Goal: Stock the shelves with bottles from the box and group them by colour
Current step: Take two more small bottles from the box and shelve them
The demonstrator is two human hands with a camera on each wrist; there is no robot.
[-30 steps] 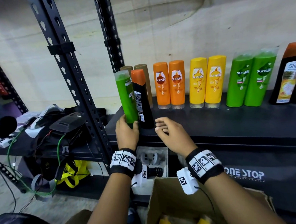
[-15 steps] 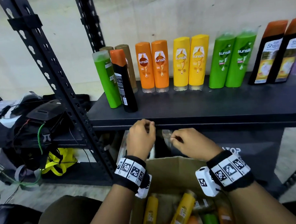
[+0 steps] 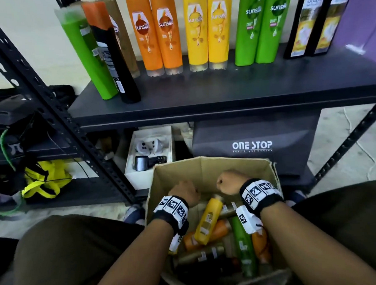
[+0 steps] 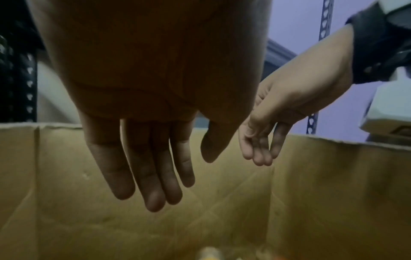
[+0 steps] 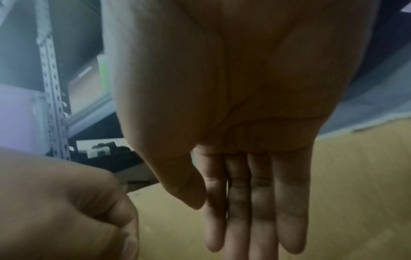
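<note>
The shelf (image 3: 224, 101) carries upright bottles paired by colour. Below it, the cardboard box (image 3: 208, 169) holds jumbled yellow, orange and green bottles (image 3: 208, 219). Left hand (image 3: 183, 193) and right hand (image 3: 228, 182) hang empty just above them, fingers straight, pointing down.

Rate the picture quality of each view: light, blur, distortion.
Head view: bright, wide-angle bend in the shelf and bottles, slight motion smear. Left wrist view: dim and soft, the left hand shadowed against the box. Right wrist view: dim, blurred, the right hand fills the frame.
</note>
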